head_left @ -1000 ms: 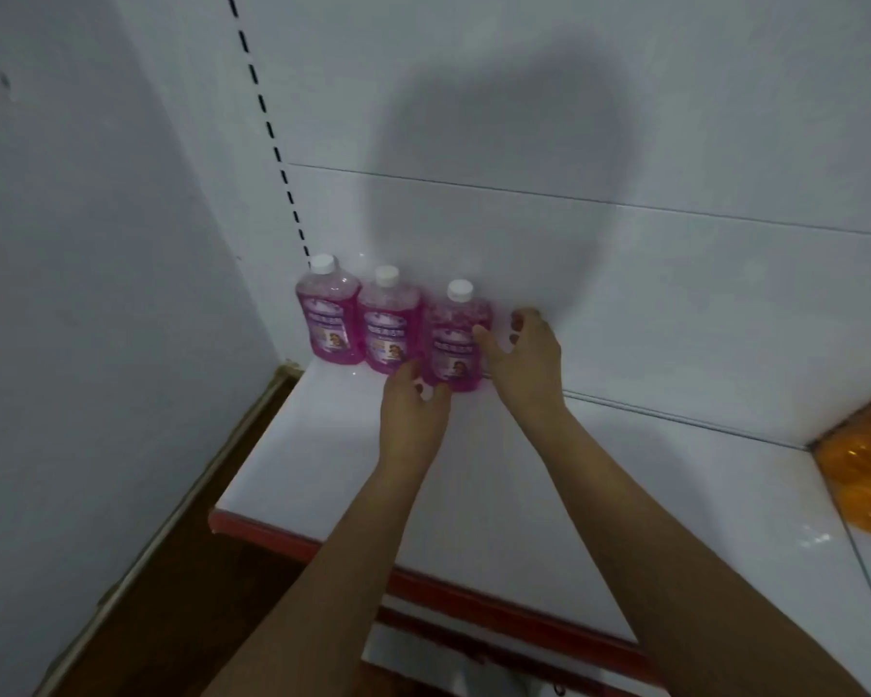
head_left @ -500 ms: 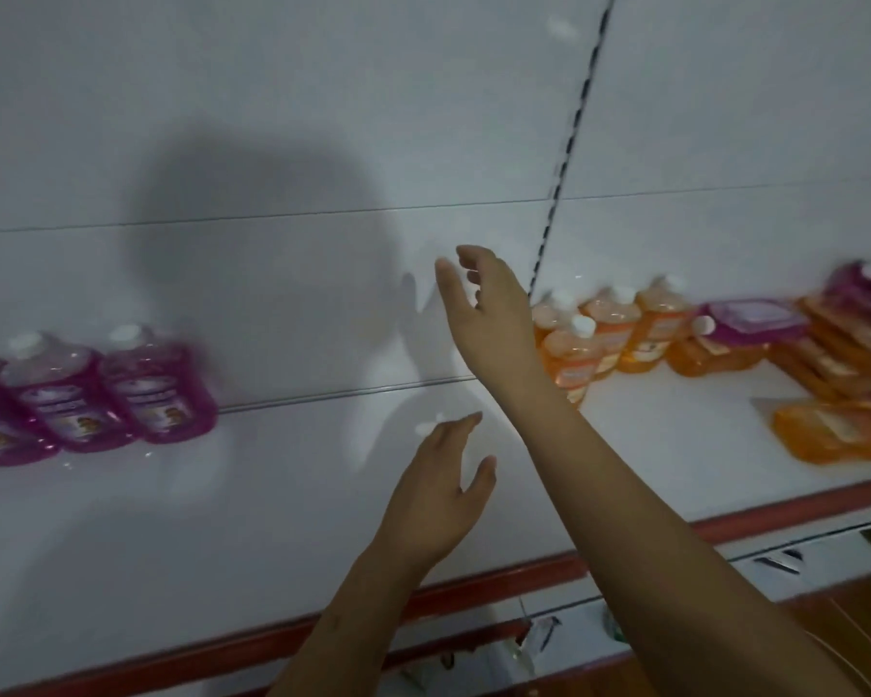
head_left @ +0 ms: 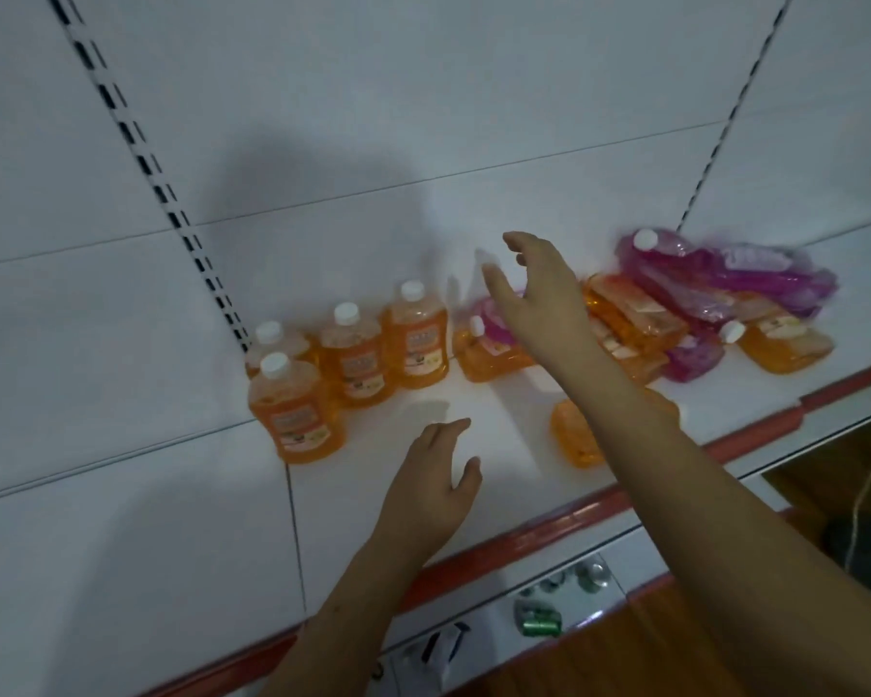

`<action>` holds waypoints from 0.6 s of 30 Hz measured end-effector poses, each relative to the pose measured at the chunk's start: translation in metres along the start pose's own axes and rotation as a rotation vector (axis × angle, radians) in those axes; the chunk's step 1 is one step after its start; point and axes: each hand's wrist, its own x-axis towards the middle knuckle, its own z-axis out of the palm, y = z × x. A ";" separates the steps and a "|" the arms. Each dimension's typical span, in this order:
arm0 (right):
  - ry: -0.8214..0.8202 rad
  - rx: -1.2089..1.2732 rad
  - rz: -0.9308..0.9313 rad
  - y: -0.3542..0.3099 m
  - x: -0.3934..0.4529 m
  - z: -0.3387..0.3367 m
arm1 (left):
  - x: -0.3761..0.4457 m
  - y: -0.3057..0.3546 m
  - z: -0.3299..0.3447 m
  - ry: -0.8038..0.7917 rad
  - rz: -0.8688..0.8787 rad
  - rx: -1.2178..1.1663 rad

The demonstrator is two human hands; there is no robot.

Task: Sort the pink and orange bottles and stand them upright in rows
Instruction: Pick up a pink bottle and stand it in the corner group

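Several orange bottles with white caps stand upright on the white shelf (head_left: 499,445): one in front (head_left: 298,415), others behind it (head_left: 355,362) (head_left: 416,342). To their right lies a jumble of pink bottles (head_left: 735,274) and orange bottles (head_left: 785,337) on their sides. A lone orange bottle (head_left: 574,435) lies near the shelf's front, partly hidden by my right forearm. My right hand (head_left: 539,299) hovers open over a lying pink and orange pair (head_left: 484,344). My left hand (head_left: 433,480) is open above bare shelf, holding nothing.
The shelf has a red front edge (head_left: 524,535) and a white back panel with slotted uprights (head_left: 147,168). Small metal parts (head_left: 539,616) lie on a lower ledge. A wooden floor (head_left: 599,661) shows below.
My view swung right from the three upright pink bottles to the orange row and the pile. Both hands let go of the pink bottle and moved right, empty.
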 end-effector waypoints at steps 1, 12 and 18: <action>-0.005 -0.022 0.003 0.014 0.006 -0.007 | 0.007 0.003 0.007 -0.012 -0.003 0.014; -0.283 -0.358 -0.119 0.102 0.035 -0.002 | 0.065 0.007 0.046 -0.055 0.017 0.079; -0.480 -0.538 -0.291 0.142 0.050 0.023 | 0.084 0.010 0.056 -0.041 0.013 0.100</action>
